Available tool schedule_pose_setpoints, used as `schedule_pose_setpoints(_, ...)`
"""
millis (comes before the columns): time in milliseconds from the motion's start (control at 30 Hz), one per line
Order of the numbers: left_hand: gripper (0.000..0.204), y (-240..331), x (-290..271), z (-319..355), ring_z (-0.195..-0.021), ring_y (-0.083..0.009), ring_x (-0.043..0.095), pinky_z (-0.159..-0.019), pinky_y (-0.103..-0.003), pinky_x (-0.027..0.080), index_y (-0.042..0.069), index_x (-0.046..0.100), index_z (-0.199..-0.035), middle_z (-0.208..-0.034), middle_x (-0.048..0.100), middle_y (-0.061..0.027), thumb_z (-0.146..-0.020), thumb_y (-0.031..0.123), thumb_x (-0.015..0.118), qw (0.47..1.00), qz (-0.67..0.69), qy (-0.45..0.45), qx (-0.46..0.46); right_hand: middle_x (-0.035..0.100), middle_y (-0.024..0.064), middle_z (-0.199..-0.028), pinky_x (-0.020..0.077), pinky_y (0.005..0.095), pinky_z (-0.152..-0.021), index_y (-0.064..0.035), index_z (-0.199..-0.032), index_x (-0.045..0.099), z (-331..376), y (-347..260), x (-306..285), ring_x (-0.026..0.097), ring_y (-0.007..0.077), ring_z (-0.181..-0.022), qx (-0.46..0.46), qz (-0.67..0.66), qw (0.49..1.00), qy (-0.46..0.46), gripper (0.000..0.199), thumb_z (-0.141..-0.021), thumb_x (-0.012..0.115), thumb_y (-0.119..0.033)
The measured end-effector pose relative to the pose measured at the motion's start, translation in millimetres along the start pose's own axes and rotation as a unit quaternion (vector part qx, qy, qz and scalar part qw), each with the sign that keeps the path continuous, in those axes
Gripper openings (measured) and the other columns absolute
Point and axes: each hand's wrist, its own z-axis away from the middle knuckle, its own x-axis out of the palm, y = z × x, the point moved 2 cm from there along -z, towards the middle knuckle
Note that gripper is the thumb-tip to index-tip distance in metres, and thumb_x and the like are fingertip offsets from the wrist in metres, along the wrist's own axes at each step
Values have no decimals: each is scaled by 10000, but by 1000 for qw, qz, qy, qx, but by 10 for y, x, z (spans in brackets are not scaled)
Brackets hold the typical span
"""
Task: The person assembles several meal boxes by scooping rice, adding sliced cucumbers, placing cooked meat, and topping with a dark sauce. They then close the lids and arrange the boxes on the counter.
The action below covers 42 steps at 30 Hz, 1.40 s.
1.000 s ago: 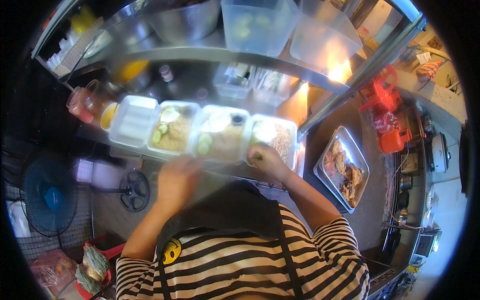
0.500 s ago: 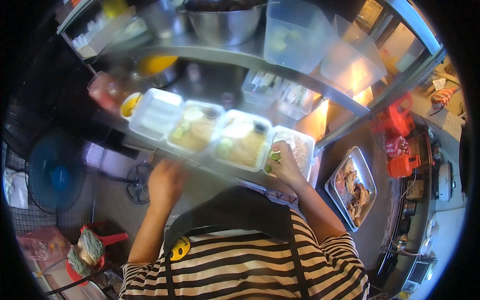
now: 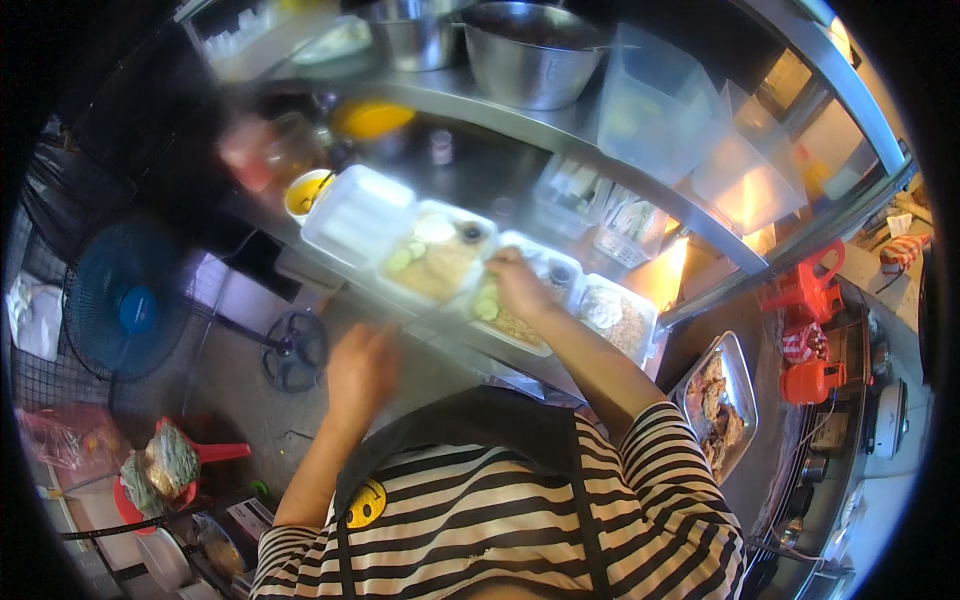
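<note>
Two hinged white foam boxes lie in a slanting row on the counter: the left foam box [image 3: 358, 215] has its lid laid back, and its base holds rice [image 3: 430, 270], pale green slices [image 3: 405, 255] and a small dark cup [image 3: 470, 232]. My right hand [image 3: 520, 285] bends over the middle box, fingers drawn together above its green slices [image 3: 487, 302]; what they pinch is hidden. The rightmost box [image 3: 630, 335] holds rice and something white, partly behind my forearm. My left hand [image 3: 362, 370], blurred and curled, hangs before the counter beside a thin dark streak.
Behind the boxes, a shelf carries a steel bowl [image 3: 535, 60] and clear plastic tubs [image 3: 655, 95]. A yellow cup [image 3: 305, 192] stands at the row's left end. To the right sits a metal tray of cooked meat [image 3: 722, 410]. A fan [image 3: 130, 305] stands at left.
My right hand has moved left, from the rightmost box to the middle one. My left hand stays low before the counter. The whole view has shifted, with the boxes now further right.
</note>
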Motion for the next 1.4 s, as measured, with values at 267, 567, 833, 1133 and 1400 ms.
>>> schedule_pose_setpoints(267,451,-222,-139,215,-845,-309,607,-736,-370,489,59,642,-1144,-932,599,-123,-709,94,759,998,17,27,-54,613,161,-890,495,379,-737,-16,-942,654,-40,-124,-103,625,315,-869,16,-22,999,18,158,-809,570,-12)
schedule_pose_setpoints(567,469,-661,-218,528,-793,-252,612,-710,-351,498,71,644,-1156,-927,597,-111,-705,105,768,987,16,42,-151,493,34,-720,464,353,-610,-42,-834,518,-931,-451,390,497,164,-606,340,-519,782,-58,58,-814,495,8)
schedule_pose_setpoints(833,442,-813,-378,792,-842,-347,606,-733,-401,489,54,647,-1131,-920,610,-163,-693,55,712,977,61,45,-197,618,153,-950,466,396,-800,-76,-970,603,-1373,-621,836,593,295,-904,-53,-16,997,-46,229,-757,600,5)
schedule_pose_setpoints(1133,482,-1068,-446,898,-847,-340,605,-727,-399,489,58,643,-1142,-926,609,-161,-673,77,753,974,69,55,-207,607,117,-1055,437,383,-907,-120,-1006,649,-1460,-473,819,549,310,-1056,-56,8,990,-127,253,-766,619,-48)
schedule_pose_setpoints(1400,419,-1206,-360,452,-817,-322,601,-711,-402,492,76,663,-1113,-890,599,-138,-694,68,687,989,21,77,-124,612,159,-1059,465,424,-869,-128,-1143,570,-1061,-502,686,587,322,-1023,11,137,976,-167,376,-772,632,-143)
